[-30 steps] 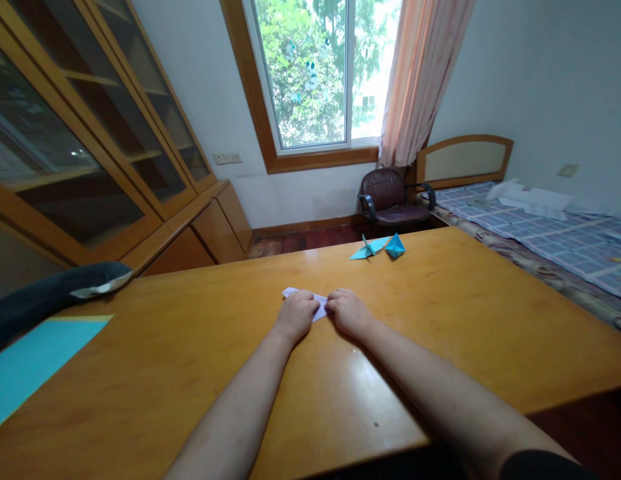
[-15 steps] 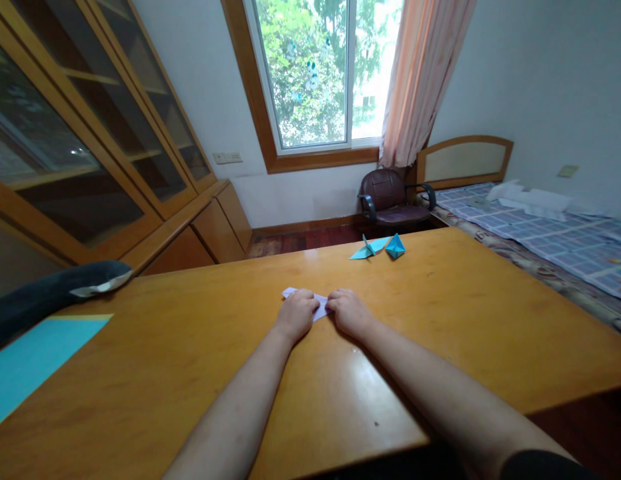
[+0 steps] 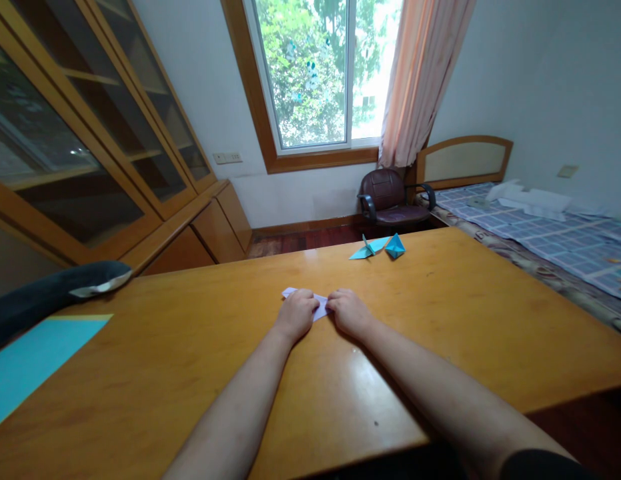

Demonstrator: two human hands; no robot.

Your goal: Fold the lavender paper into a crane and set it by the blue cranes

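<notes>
Glossy yellow-brown wood fills the near view: a broad table (image 3: 205, 360) with a pale glare in front of the person. Toward its middle, the left hand (image 3: 296, 315) and the right hand (image 3: 349, 312) sit side by side, slightly apart, fingers curled and seemingly pinching a small lilac paper (image 3: 321, 308) that lies low against the wood, between and under them. One end pokes out beyond the left knuckles. That piece looks partly folded, judging by its narrow, angular outline; how many creases remain cannot be told, because the fingers cover much of it. Off to the left lies a light-blue sheet (image 3: 45, 363), flat and unfolded as far as it shows (a yellow strip runs along its far edge), near a dark plush-looking object (image 3: 50, 290). By the table's far edge rest a blue winged fold (image 3: 369, 249) and, just beside it, a blue pointed fold (image 3: 395, 247); both appear finished or nearly so. Farther off stand a maroon chair (image 3: 385, 190) and, at left, a glass-fronted cabinet (image 3: 115, 127) whose shelves show through reflections, any contents too dim to make out. Beyond, a window (image 3: 310, 80) frames green leaves.
</notes>
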